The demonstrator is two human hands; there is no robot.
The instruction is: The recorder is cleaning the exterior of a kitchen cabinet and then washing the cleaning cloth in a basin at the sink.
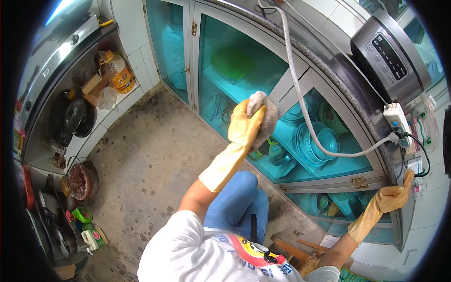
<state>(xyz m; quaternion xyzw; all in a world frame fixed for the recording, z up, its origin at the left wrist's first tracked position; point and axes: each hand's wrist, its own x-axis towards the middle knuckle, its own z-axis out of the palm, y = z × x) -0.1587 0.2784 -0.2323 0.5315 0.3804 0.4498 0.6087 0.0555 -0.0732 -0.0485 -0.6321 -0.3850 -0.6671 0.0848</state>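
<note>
My left hand [245, 123], in a pale yellow rubber glove, grips a bunched greyish cloth [266, 120]. Hand and cloth are in front of a cabinet with framed teal glass doors [243, 53]; whether the cloth touches the frame cannot be told. My right hand [393, 194], gloved alike, is at the end of the dark stone countertop [352, 95]. Its fingers are curled and one digit points up beside a black cord [427, 155]. I cannot tell whether it grips the counter's edge. A white cable [299, 95] hangs in a loop before the doors.
On the counter stand a grey electric cooker [387, 56] and a white power strip [398, 120]. Stacked bowls [317, 144] show through the glass. Along the left are an oil bottle [121, 75], a black pan [75, 114], a lined bin [82, 179] and detergent bottles [93, 239] on the stained concrete floor [141, 169].
</note>
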